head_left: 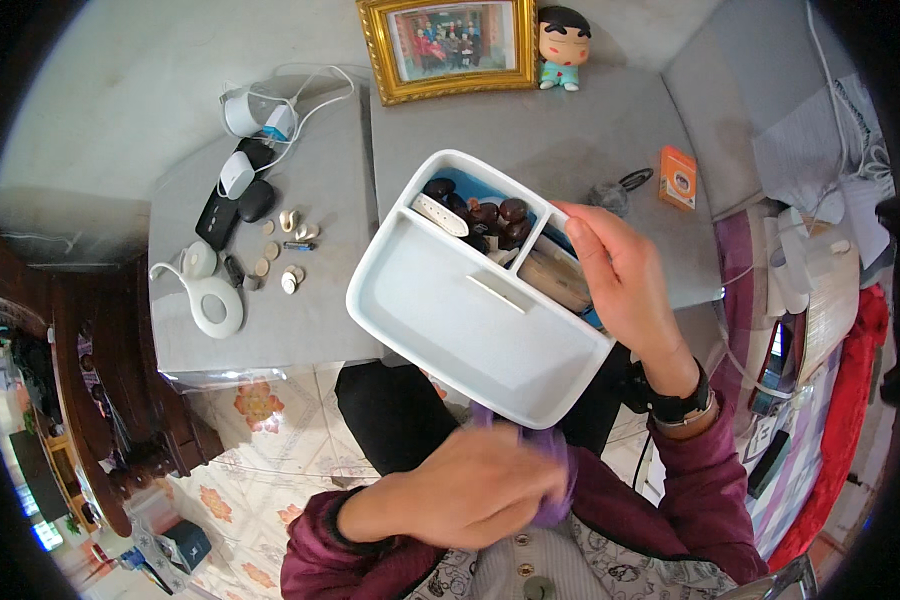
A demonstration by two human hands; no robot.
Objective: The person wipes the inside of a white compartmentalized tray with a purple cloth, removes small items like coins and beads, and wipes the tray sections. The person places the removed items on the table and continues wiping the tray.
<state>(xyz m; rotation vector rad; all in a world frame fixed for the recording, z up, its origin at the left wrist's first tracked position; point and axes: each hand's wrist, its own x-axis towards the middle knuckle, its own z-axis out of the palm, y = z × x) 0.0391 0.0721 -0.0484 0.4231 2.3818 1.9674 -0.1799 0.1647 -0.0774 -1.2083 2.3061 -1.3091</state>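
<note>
My right hand [620, 275] grips the upper right edge of a white divided organizer box [370, 290], holding it tilted over my lap and the table's front edge. Dark brown beads [513, 210] and a white perforated strap-like piece [440, 215] lie in its far compartment. A smaller compartment beside my right fingers holds a tan item [555, 280] that I cannot make out. In the wide shallow section there is only a thin pale strip [500, 292] along the divider. My left hand [470, 490], blurred by motion, is closed on a purple cloth [555, 470] below the box's near edge.
On the grey tabletop [310, 330] at left lie coins [262, 267], a white charger [236, 175] with its cable, a black case [257, 201] and a white looped device [215, 305]. A gold picture frame [375, 50], a figurine [564, 50] and an orange box [677, 178] stand farther back.
</note>
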